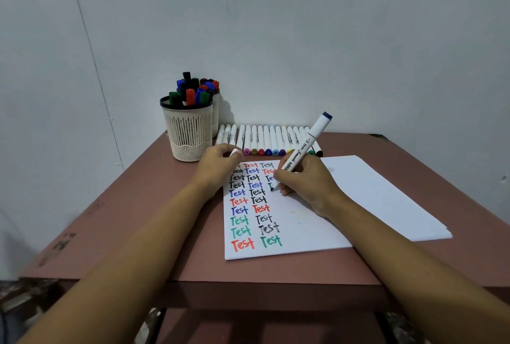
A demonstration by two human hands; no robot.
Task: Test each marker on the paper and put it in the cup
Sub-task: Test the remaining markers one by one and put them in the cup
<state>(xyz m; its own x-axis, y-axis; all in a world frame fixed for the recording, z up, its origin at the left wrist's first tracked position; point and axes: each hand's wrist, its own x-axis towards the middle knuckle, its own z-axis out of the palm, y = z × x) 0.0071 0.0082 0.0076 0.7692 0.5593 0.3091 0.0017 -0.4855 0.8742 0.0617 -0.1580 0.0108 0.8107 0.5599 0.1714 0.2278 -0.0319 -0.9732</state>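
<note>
Nearest you is the front edge of the reddish-brown table (138,233), scuffed and marked along its left side, with both your bare forearms reaching over it. What's under the table is too blurry to make out.

Under your hands is the paper (372,197), a small stack with the top sheet turned a bit off from the rest. That sheet has columns of "Test" in black, red, blue and green running from below your wrists up to your knuckles.

Your right hand (306,180) rests on the sheet and grips a white marker (306,145) in a writing hold. The tip touches the paper just left of your fingers, on a dark green stroke, and the blue-ended tail tilts up and away to the right.

Your left hand (218,163) sits on the sheet's top left corner, fingers curled round a small white cap (234,152).

Just past both hands is a row of markers (265,139), white barrels side by side, coloured ends facing you.

Beyond your left hand and a bit left stands the cup (189,134), a cream slotted one with a dark rim, stuffed with capped markers. A second cup (216,114) is tucked right behind it.

Behind all that is a plain pale wall (303,40), with a thin seam running down it on the left.
</note>
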